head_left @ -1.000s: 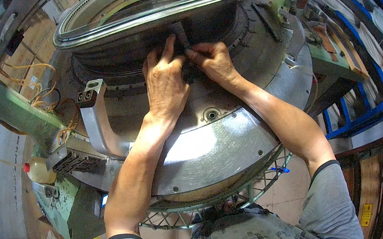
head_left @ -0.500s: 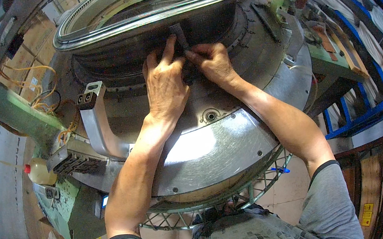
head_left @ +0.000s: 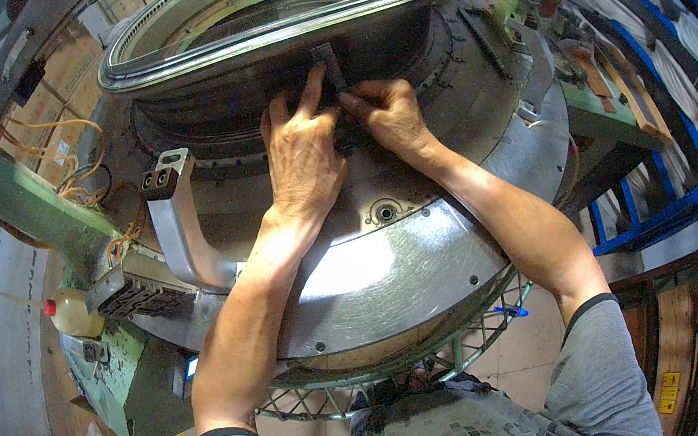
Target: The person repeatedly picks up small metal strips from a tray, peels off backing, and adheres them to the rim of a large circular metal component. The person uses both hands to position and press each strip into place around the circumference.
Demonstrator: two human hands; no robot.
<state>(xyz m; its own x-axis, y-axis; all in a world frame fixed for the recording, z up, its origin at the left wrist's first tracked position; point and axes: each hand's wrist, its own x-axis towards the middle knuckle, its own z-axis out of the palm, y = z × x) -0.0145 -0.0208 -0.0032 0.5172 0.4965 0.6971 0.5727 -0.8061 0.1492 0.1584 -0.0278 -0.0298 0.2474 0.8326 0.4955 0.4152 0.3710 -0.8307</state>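
Both hands meet at the dark drum wall below the polished metal ring [head_left: 282, 26] of a large round machine. A small flat grey metal strip [head_left: 325, 57] stands upright against that wall, tilted slightly. My right hand [head_left: 392, 115] pinches at its lower end, thumb and forefinger together. My left hand [head_left: 302, 152] lies beside it with the fingers apart, its forefinger stretched up against the strip's left edge. The left thumb's tip is hidden between the hands. Under my wrists curves the shiny metal rim plate [head_left: 394, 270], with a round socket [head_left: 385, 212] above it.
An upright metal bracket [head_left: 176, 218] rises left of my left forearm. Green machine legs [head_left: 35, 195] flank the drum, with loose orange wires [head_left: 84, 159] on the left one. A capped bottle [head_left: 72, 314] stands lower left. A blue rack [head_left: 674, 194] holds pale rolls at right.
Almost nothing differs. The left forefinger and the strip have stayed at the same place on the wall, with only a tiny shift of the fingers.
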